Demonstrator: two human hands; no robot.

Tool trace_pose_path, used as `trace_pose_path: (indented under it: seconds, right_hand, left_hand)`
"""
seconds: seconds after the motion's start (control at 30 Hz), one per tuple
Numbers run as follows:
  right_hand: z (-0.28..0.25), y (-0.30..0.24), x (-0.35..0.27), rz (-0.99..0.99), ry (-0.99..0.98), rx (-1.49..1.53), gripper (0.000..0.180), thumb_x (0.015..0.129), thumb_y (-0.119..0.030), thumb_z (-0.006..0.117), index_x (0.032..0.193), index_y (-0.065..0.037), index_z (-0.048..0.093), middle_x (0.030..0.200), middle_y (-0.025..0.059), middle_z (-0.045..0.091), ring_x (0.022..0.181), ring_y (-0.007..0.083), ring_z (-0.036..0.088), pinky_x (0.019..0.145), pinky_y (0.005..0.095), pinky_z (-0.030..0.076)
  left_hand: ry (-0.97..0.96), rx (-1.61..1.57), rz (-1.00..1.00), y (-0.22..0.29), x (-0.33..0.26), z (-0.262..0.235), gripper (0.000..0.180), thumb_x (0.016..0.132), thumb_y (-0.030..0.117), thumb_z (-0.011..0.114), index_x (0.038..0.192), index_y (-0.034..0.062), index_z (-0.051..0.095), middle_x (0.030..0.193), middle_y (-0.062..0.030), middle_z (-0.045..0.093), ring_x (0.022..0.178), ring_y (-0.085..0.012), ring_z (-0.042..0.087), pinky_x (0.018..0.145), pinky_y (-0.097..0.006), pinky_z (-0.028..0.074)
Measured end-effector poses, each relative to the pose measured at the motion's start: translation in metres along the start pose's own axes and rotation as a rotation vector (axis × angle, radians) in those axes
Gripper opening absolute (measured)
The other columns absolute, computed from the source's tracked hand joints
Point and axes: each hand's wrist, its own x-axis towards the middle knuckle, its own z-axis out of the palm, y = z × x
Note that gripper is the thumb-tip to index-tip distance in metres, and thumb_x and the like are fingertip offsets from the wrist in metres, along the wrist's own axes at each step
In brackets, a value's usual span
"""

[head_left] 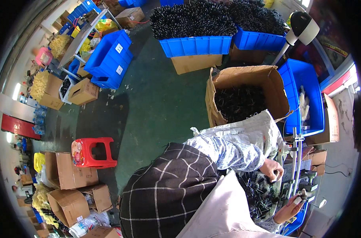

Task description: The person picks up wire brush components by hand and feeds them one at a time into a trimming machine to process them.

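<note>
My left hand (pixel 272 169), in a blue-and-white patterned sleeve, is over a heap of small dark pieces with thin metal pins (pixel 257 198). Its fingers are curled together; whatever they hold is too small to make out. Lower down, my right hand (pixel 288 211) is raised beside a small bench machine (pixel 308 180) with metal rods (pixel 295 158). White wraps cover some of its fingertips, which come together at a small piece I cannot name. A pale sack (pixel 248 129) lies along the far side of the heap.
An open carton of dark pieces (pixel 244 101) stands beyond the sack, beside a blue bin (pixel 305 95). Blue crates (pixel 196 47) piled with black pieces are farther off. A red stool (pixel 94 152), cartons (pixel 69 206) and stacked blue bins (pixel 111 59) stand to the left.
</note>
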Motion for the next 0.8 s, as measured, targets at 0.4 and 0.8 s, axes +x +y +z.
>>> trace_pose_path:
  seconds: [0.4,0.8]
  right_hand:
    - [-0.007,-0.013,-0.046,0.175,0.139,0.126,0.033,0.092,-0.023,0.045,0.114,0.001,0.049,0.073,-0.0012,0.05,0.054,0.0029,0.031,0.047,0.0193,0.021]
    - [-0.115,-0.016,-0.104,0.092,0.144,-0.47,0.038,0.082,0.0,0.041,0.119,0.002,0.047,0.1,0.0095,0.056,0.088,0.0158,0.054,0.077,0.0237,0.044]
  left_hand:
    - [0.171,0.463,-0.248,-0.015,-0.043,-0.011,0.026,0.069,0.015,0.058,0.093,0.0071,0.052,0.084,-0.0122,0.058,0.08,-0.0257,0.057,0.071,-0.035,0.044]
    - [-0.047,0.786,-0.287,0.009,-0.016,-0.033,0.034,0.079,0.022,0.055,0.106,0.0022,0.047,0.093,-0.0225,0.056,0.09,-0.0367,0.054,0.079,-0.041,0.042]
